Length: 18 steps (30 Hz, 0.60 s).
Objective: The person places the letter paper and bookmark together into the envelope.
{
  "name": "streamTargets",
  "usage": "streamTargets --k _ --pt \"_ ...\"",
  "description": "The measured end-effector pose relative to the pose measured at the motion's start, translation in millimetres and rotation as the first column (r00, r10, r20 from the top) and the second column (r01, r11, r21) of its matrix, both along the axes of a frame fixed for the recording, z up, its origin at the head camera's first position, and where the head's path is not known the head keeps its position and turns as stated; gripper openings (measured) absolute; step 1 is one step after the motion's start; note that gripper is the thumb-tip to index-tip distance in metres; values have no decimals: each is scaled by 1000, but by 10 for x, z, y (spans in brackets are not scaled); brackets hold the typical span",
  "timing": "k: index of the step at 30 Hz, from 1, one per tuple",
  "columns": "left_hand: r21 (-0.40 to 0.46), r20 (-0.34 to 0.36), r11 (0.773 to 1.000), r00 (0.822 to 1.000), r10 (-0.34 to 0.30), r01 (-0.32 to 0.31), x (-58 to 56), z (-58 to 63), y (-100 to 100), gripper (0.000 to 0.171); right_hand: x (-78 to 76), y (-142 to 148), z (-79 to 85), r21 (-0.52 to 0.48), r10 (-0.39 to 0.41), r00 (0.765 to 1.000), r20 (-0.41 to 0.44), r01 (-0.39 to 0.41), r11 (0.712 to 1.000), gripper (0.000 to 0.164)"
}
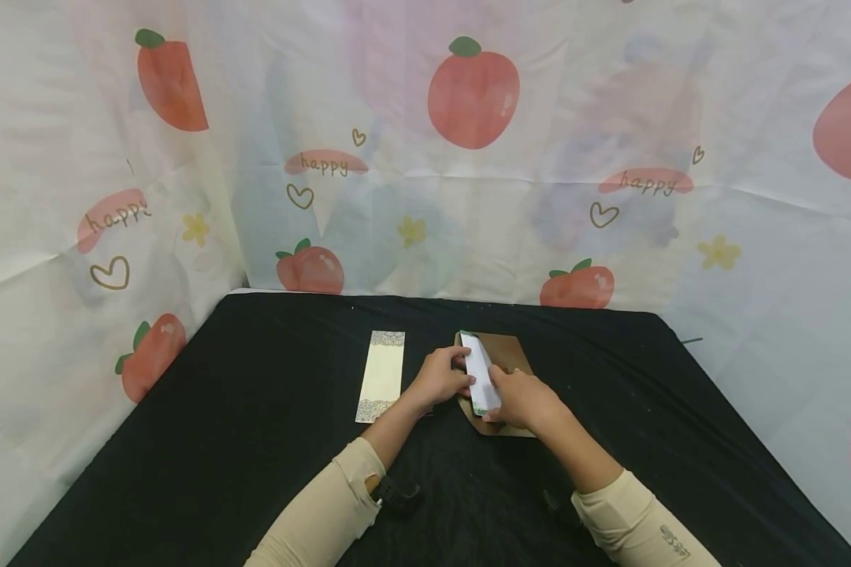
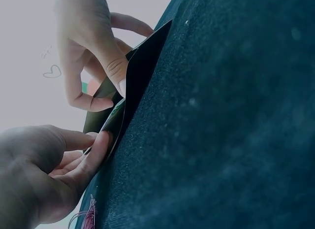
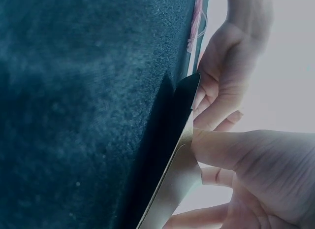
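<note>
A brown paper envelope (image 1: 502, 348) lies on the black cloth, and over it is a narrow white folded card (image 1: 477, 366) with green at its ends. My left hand (image 1: 440, 378) pinches the card's left edge between thumb and fingers. On the other side, my right hand (image 1: 528, 398) grips the envelope's near right part, its fingers against the card. In the left wrist view the envelope (image 2: 142, 61) stands tilted up from the cloth, with the left hand (image 2: 54, 165) below the right hand (image 2: 93, 47). The right fingertips are partly hidden in the head view.
Left of the hands lies a cream strip (image 1: 381, 374) with patterned ends. A pink tassel (image 2: 89, 216) shows close to the left hand. Black cloth (image 1: 269, 409) covers the table, and a printed curtain (image 1: 411, 189) rises behind and at both sides.
</note>
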<state>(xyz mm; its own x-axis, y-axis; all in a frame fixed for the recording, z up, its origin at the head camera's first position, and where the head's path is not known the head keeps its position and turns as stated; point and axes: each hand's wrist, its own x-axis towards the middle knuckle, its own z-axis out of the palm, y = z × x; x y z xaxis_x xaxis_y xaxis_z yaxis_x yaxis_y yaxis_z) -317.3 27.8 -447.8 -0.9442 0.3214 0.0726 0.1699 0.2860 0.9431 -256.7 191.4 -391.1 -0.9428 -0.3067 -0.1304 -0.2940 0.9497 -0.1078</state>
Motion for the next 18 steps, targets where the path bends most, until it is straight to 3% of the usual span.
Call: streamTargets --k 18 --pt "25 9 1000 1000 -15 15 14 -5 9 50 -9 -3 -6 -1 11 1000 13 -11 1000 68"
